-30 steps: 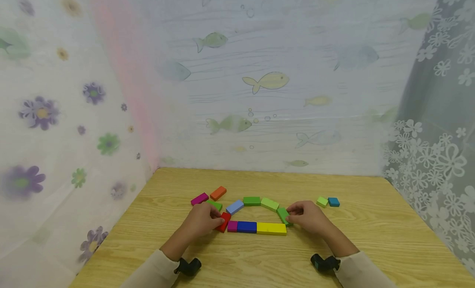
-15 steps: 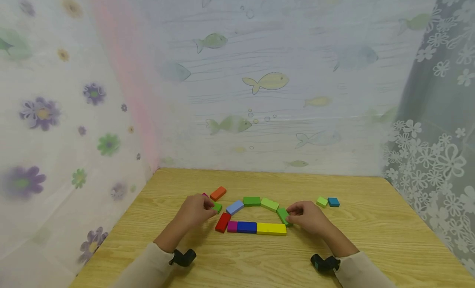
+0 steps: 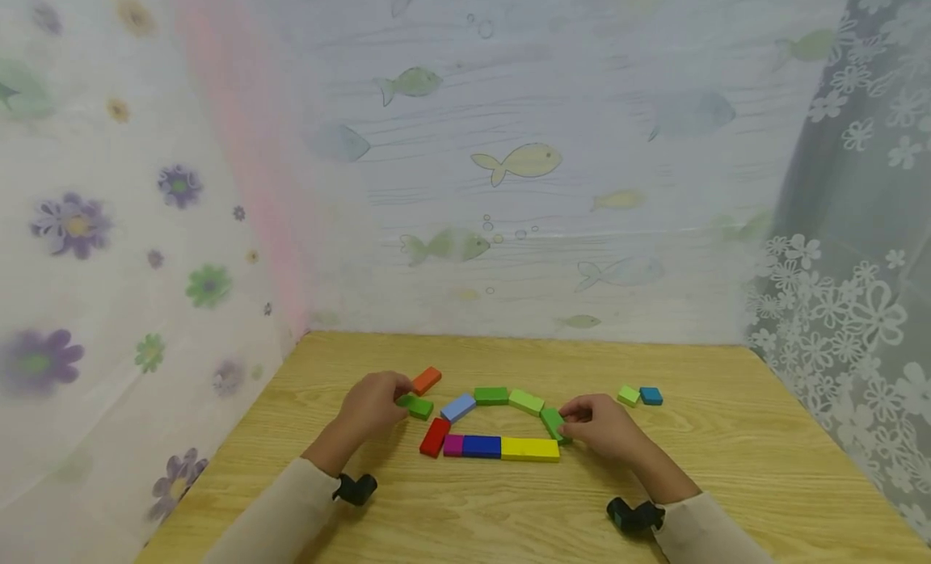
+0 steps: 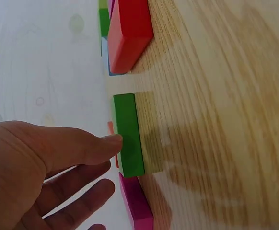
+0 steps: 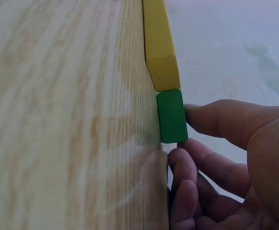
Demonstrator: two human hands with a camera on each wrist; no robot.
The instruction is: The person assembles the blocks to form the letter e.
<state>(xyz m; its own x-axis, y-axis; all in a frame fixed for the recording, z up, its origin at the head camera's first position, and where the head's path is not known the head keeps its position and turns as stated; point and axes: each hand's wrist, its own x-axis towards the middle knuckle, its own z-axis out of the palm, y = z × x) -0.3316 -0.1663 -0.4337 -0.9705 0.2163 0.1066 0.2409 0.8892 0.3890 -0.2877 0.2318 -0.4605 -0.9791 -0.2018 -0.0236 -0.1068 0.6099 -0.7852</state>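
My left hand is above the back-left table, beside a loose green block. In the left wrist view its thumb overlaps that block's edge, while the other fingers hang loosely apart. A magenta block lies past the green one; in the head view my hand hides it. My right hand pinches a green block between thumb and fingers at the right end of an arch. The right wrist view shows this block touching or very near the yellow block.
The arch continues through light green, green, light blue and red blocks. Below runs a row of magenta, dark blue and yellow blocks. An orange block lies back left; lime and teal blocks lie right.
My left hand has let go of the red block and moved back and left to the loose green and magenta blocks. The right hand stays on its green block.
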